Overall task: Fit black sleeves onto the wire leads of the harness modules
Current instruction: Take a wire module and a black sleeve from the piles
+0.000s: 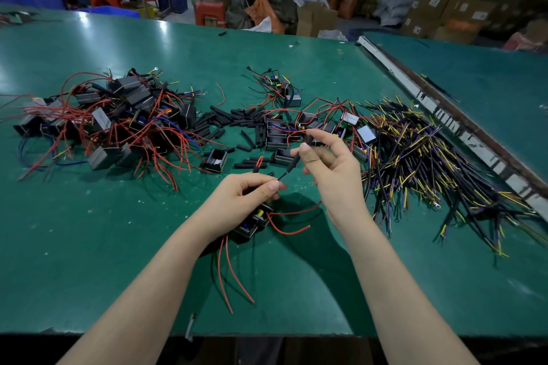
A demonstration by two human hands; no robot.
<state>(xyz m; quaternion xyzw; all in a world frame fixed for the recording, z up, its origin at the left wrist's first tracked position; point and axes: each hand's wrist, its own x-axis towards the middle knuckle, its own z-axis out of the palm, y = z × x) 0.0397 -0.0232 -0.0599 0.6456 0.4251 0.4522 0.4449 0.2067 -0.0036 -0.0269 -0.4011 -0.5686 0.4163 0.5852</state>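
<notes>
Person at a green table [89, 231], both forearms bare. Left hand [241, 198] curls round a black harness module [252, 224] just above the table; its thumb and forefinger pinch a thin black lead [281, 176] that rises toward the other hand. Red leads [234, 272] trail from the module toward the near edge, and another loops off to the right. Right hand [326, 163] raised, fingers [307, 152] closed in a pinch on a black sleeve [292, 164], which sits over the upper end of that lead. A red lead with a short sleeve stands up beside the left hand.

Behind the hands: loose black sleeves [225, 121] scattered mid-table. Left, a heap of modules [118, 121] tangled in red wire. Right, a thick bundle of black, yellow and purple wires [415, 157]. Cardboard boxes [439, 9] stacked beyond the table.
</notes>
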